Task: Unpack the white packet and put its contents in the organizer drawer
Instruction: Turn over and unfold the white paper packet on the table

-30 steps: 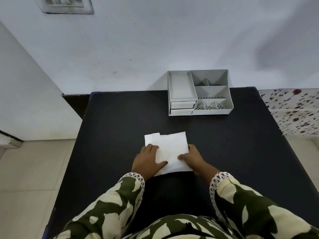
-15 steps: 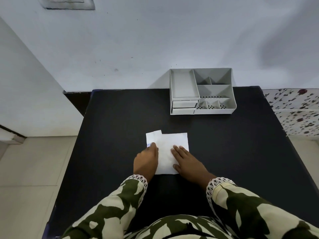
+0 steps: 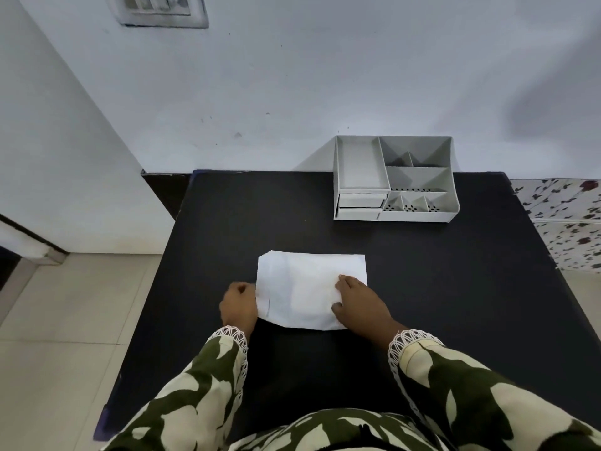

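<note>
The white packet (image 3: 305, 288) lies flat in the middle of the black table (image 3: 227, 229). My left hand (image 3: 239, 304) pinches the packet's left edge with curled fingers. Resting palm down on the packet's right part is my right hand (image 3: 361, 304), fingers spread over the paper. The grey organizer (image 3: 395, 179) stands at the table's far edge against the wall. It has several open compartments on top and two small drawers (image 3: 361, 206) at its front left, both closed. What is inside the packet is hidden.
A white wall rises just behind the table. The tiled floor (image 3: 65, 320) lies to the left, beyond the table's edge. A floral-patterned surface (image 3: 566, 219) adjoins the table on the right. A switch plate (image 3: 162, 9) is high on the wall.
The packet now lies wider and flatter, turned lengthwise across the table. My left hand has slid off its top to its left edge, and my right hand has shifted rightwards on it.
</note>
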